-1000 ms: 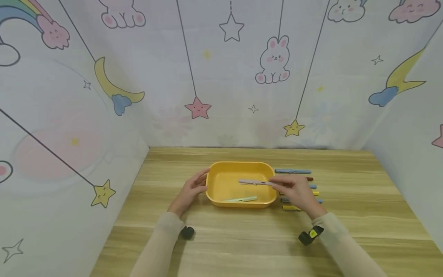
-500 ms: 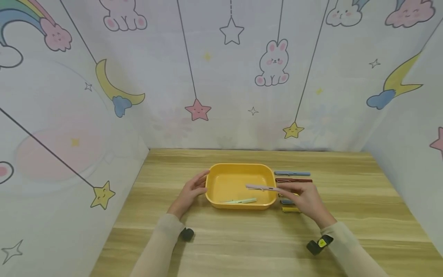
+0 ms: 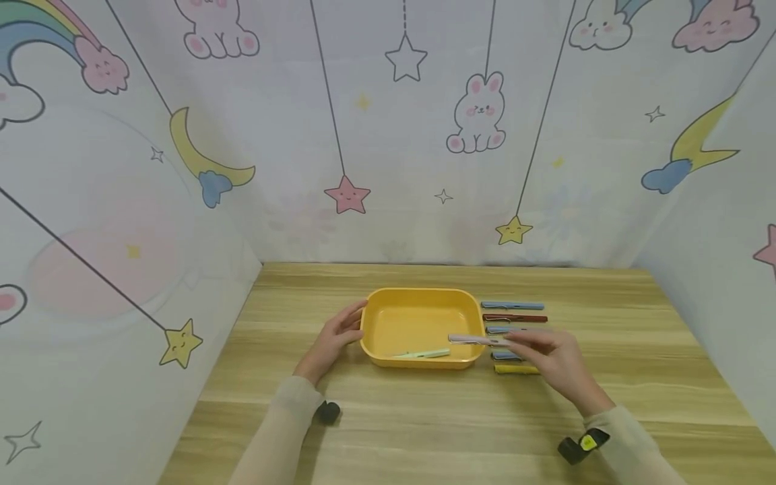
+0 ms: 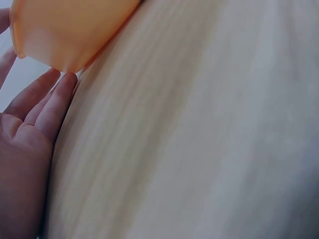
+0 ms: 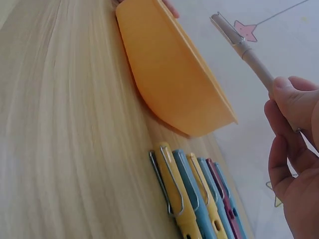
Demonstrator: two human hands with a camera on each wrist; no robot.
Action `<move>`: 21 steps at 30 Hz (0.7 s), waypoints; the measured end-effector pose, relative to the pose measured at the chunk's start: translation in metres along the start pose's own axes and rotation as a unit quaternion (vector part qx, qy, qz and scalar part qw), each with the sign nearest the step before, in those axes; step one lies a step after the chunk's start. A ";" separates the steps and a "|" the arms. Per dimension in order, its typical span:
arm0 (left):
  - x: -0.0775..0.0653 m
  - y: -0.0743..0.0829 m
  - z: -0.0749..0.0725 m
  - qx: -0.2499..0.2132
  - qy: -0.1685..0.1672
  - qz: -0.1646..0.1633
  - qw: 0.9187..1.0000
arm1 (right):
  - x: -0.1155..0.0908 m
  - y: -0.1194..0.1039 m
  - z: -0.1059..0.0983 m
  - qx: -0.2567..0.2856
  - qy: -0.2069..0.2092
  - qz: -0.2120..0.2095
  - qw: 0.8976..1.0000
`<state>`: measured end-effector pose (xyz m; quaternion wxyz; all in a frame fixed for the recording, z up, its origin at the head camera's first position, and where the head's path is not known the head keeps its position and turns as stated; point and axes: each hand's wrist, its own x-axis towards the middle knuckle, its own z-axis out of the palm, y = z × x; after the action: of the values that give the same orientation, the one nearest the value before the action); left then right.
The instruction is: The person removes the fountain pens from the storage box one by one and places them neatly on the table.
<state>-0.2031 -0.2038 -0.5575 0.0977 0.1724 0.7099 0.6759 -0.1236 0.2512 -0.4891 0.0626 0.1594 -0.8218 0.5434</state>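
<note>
My left hand [image 3: 327, 342] rests its extended fingers against the left end of a yellow plastic tub [image 3: 418, 292]. In the left wrist view, fingertips [image 4: 67, 82] touch the outside of the tub's wall. Between thumb and fingers, my right hand [image 3: 556, 358] pinches a pale pinkish pen [image 3: 473, 339] by one end. Its clip end points left, above the tub's right rim. The right wrist view shows this pen [image 5: 256, 64] held up off the table, clip outward. A light green pen [image 3: 427, 353] lies inside the tub along the near wall.
Right of the tub, several clipped pens lie in a row on the wooden table [image 3: 388, 431]: a blue pen [image 3: 515, 306] farthest, then a dark red pen [image 3: 524, 318], down to a yellow pen [image 3: 515, 369] nearest. A cartoon-printed cloth [image 3: 400, 148] backs the table.
My right hand has moved right and toward me with the pinkish pen, from over the tub's middle to its right rim. The left hand stays at the tub's left end.
</note>
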 end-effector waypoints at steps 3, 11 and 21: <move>0.000 0.000 0.000 0.000 0.001 -0.002 1.000 | -0.007 0.002 -0.006 0.003 0.002 0.013 1.000; 0.001 -0.001 -0.001 0.001 0.004 -0.002 1.000 | -0.021 0.009 -0.020 -0.026 0.020 0.015 0.999; 0.001 -0.001 0.000 0.001 0.011 -0.006 1.000 | -0.039 0.017 -0.034 -0.055 0.032 0.027 0.998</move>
<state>-0.2046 -0.2036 -0.5584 0.0938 0.1613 0.7123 0.6766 -0.0949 0.2958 -0.5014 0.0828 0.1164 -0.8522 0.5033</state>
